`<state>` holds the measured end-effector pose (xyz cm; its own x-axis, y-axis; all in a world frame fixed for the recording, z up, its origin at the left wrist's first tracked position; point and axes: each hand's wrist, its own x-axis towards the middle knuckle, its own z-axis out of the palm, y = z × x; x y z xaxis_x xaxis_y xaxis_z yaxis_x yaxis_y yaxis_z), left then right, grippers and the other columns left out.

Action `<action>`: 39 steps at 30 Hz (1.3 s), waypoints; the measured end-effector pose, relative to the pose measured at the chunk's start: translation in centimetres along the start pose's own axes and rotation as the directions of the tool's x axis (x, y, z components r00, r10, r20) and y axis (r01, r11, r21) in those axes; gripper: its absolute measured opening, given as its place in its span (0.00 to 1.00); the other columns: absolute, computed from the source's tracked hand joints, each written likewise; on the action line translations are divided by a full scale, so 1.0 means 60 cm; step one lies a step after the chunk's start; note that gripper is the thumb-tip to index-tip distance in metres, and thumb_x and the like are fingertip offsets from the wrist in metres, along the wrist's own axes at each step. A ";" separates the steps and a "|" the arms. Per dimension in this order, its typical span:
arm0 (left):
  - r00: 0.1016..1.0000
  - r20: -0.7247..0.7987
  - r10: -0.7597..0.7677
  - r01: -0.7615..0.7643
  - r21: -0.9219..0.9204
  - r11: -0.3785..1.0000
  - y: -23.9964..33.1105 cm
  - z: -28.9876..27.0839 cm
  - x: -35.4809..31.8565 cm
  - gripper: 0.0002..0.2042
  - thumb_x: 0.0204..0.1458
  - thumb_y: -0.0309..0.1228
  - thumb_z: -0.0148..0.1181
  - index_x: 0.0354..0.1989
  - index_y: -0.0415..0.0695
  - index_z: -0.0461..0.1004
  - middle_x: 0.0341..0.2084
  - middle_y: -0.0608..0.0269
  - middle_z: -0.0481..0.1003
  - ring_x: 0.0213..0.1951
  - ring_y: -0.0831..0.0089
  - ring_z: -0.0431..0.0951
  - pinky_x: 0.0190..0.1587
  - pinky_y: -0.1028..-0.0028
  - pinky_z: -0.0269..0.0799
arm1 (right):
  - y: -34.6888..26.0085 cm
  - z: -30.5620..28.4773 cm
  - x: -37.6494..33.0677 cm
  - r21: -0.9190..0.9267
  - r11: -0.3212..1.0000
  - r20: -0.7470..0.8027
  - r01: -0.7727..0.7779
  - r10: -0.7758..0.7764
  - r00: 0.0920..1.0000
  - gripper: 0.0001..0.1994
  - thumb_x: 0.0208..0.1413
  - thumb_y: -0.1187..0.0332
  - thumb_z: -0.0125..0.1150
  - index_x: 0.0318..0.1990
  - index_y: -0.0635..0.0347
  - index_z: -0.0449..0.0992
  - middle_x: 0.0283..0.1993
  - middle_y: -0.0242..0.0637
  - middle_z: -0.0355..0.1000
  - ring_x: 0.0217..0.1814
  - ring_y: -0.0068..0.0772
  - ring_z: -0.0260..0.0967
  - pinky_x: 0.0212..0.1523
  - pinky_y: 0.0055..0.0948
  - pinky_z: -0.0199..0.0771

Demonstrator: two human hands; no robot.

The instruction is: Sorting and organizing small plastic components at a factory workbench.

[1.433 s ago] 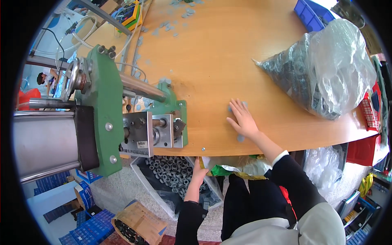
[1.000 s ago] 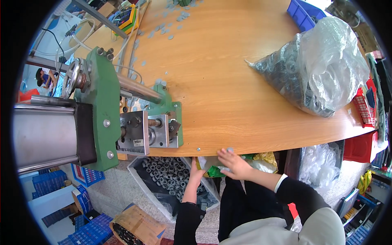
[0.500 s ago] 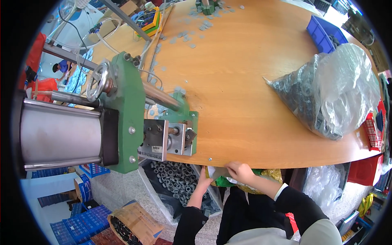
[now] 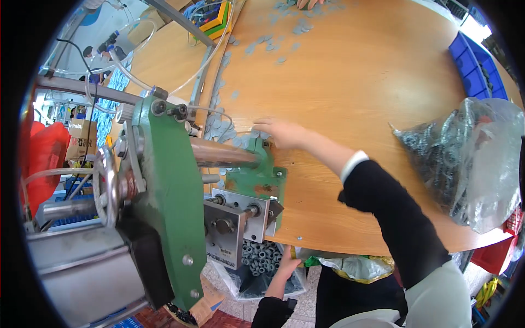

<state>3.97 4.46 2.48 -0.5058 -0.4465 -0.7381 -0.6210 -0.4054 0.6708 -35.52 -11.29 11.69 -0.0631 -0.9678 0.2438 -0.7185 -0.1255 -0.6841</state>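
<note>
My right hand reaches across the table beside the foot of a green press. Its fingers stretch out over several flat grey discs, and I see nothing held in it. Below the table's front edge, my left hand grips the rim of a green and gold bag with a silvery inside. That bag lies across my lap with its mouth turned up against the edge. The fingers of the left hand are partly hidden behind the bag's rim.
Under the press head, a lined bin holds grey ring-shaped parts. A clear plastic bag of dark parts rests on the table's right, near a blue crate. Another person's hand shows at the far edge. Loose discs lie near it.
My right hand has left the bag's mouth and moved forward and left to the discs behind the press. My left hand stays on the bag. The whole view has shifted with my head.
</note>
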 end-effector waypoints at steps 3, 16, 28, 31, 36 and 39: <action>1.000 0.023 -0.001 0.003 -0.087 0.996 0.027 0.018 0.000 0.35 0.33 0.13 0.48 0.57 0.44 0.51 0.48 0.60 0.62 0.48 0.69 0.64 0.47 0.74 0.61 | 0.050 0.015 0.057 -0.036 0.992 0.262 0.123 -0.109 0.959 0.26 0.34 0.83 0.51 0.48 0.60 0.66 0.55 0.41 0.59 0.58 0.45 0.53 0.55 0.34 0.57; 0.999 -0.035 -0.012 0.014 0.037 0.999 -0.010 0.011 0.008 0.33 0.33 0.14 0.48 0.55 0.42 0.52 0.45 0.60 0.63 0.47 0.69 0.64 0.46 0.74 0.61 | 0.058 0.027 0.075 -0.141 0.968 0.318 0.210 -0.156 0.935 0.05 0.35 0.76 0.55 0.23 0.58 0.73 0.31 0.38 0.69 0.40 0.41 0.64 0.37 0.35 0.67; 0.998 -0.054 -0.039 0.039 0.004 0.999 -0.026 0.016 0.026 0.28 0.33 0.15 0.50 0.50 0.38 0.59 0.42 0.58 0.66 0.44 0.69 0.66 0.44 0.75 0.61 | 0.042 0.018 0.052 -0.079 0.982 0.447 0.171 -0.118 0.887 0.27 0.36 0.79 0.53 0.51 0.53 0.66 0.59 0.33 0.55 0.63 0.37 0.48 0.56 0.34 0.55; 0.999 -0.027 -0.037 0.040 0.082 0.996 -0.043 0.023 0.031 0.28 0.33 0.14 0.49 0.50 0.39 0.58 0.42 0.59 0.66 0.45 0.69 0.66 0.45 0.75 0.61 | 0.069 0.027 0.026 -0.166 0.967 0.414 0.192 -0.108 0.904 0.24 0.40 0.77 0.52 0.51 0.53 0.66 0.59 0.32 0.55 0.63 0.37 0.48 0.56 0.34 0.56; 0.989 -0.123 0.085 -0.084 0.014 0.996 -0.026 0.023 0.017 0.27 0.33 0.14 0.48 0.49 0.38 0.59 0.40 0.58 0.67 0.41 0.67 0.68 0.43 0.73 0.64 | 0.030 -0.005 -0.038 -0.173 0.984 0.406 -0.040 0.108 0.908 0.16 0.45 0.74 0.49 0.45 0.56 0.70 0.54 0.34 0.62 0.58 0.38 0.55 0.53 0.32 0.60; 1.000 -0.012 -0.020 0.020 0.019 1.000 0.020 0.032 0.017 0.28 0.32 0.15 0.48 0.50 0.37 0.58 0.41 0.56 0.66 0.41 0.67 0.68 0.42 0.72 0.64 | 0.037 -0.055 -0.098 -0.135 0.980 0.383 -0.149 0.190 0.904 0.12 0.46 0.72 0.49 0.40 0.58 0.72 0.49 0.34 0.66 0.52 0.40 0.61 0.49 0.33 0.64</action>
<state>1.56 5.08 2.38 -0.4863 -0.4475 -0.7505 -0.6424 -0.3991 0.6542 -39.05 -5.15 11.00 0.0716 -0.9823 -0.1729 -0.7879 0.0506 -0.6137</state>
